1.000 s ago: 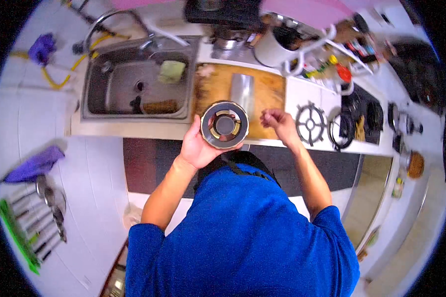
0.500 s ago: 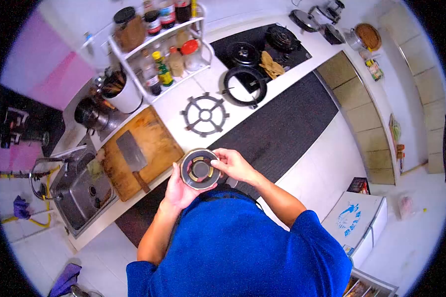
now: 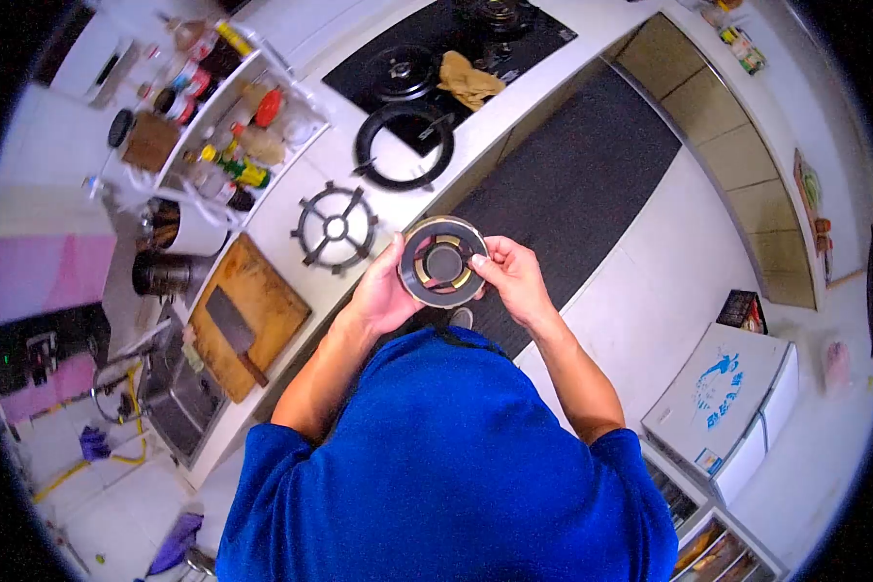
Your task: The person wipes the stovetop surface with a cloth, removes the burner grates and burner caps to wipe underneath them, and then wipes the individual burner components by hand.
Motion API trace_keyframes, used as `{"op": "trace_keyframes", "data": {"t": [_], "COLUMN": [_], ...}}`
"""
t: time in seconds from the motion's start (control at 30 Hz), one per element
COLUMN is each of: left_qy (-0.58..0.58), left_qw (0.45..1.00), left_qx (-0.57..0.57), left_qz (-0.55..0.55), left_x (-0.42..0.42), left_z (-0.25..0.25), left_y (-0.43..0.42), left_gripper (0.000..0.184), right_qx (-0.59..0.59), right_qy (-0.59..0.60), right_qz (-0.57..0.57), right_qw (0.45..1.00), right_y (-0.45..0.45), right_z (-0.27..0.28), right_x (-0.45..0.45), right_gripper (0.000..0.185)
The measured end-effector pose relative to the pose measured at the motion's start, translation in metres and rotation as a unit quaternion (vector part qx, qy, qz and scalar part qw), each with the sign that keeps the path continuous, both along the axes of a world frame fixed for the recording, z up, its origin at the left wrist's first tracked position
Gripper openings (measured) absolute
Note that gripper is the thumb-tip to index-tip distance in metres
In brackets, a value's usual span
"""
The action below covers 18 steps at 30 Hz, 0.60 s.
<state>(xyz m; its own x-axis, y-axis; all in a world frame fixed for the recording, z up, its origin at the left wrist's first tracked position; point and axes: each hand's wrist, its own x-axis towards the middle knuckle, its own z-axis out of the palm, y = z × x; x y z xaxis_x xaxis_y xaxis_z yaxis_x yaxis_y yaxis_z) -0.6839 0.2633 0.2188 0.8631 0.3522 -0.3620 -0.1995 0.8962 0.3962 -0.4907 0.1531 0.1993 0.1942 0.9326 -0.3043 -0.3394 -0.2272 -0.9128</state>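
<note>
A round metal burner part (image 3: pixel 444 262), with a dark ring and a disc at its centre, is held in front of my body. My left hand (image 3: pixel 383 291) grips its left side, thumb at the upper edge. On the right side, my right hand (image 3: pixel 516 276) pinches its rim, the thumb resting over the ring. Beyond it on the white counter lie a black spoked pan support (image 3: pixel 334 229) and a larger black ring (image 3: pixel 361 155). Behind them is the black stove top (image 3: pixel 543 39), with a tan cloth (image 3: pixel 469 80) on it.
A cutting board (image 3: pixel 272 296) with a cleaver (image 3: pixel 229 320) on it lies left, beside the sink (image 3: pixel 179 403). A white rack (image 3: pixel 306 144) holds bottles and jars. A dark mat (image 3: pixel 572 184) covers the floor ahead. A white box (image 3: pixel 713 388) stands at right.
The view has turned right towards the stove. My right hand has come from above the counter to the burner part and closed on its rim. My left hand still holds it.
</note>
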Motion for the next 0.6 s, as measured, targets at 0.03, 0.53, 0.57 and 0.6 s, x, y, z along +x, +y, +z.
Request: {"op": "trace_keyframes", "data": {"t": [0.03,0.53,0.57,0.6], "left_qy": [0.0,-0.024,-0.015,-0.007], "left_qw": [1.0,0.991,0.987,0.981], "left_qx": [-0.001,0.135,0.162,0.195], "left_qz": [0.001,-0.013,0.001,0.016], "left_x": [0.015,0.18,0.185,0.19], "left_z": [-0.005,-0.027,-0.026,-0.026], "left_y": [0.01,0.186,0.193,0.205], "left_gripper": [0.068,0.039,0.037,0.035], "right_qx": [0.011,-0.025,-0.02,-0.009], "right_qy": [0.006,-0.098,-0.089,-0.082], "right_qz": [-0.029,-0.107,-0.096,-0.085], "right_qw": [1.0,0.989,0.991,0.993], "right_y": [0.005,0.157,0.172,0.189], "right_z": [0.001,0.025,0.028,0.029], "right_x": [0.011,0.186,0.191,0.198], "right_gripper": [0.025,0.024,0.025,0.025]}}
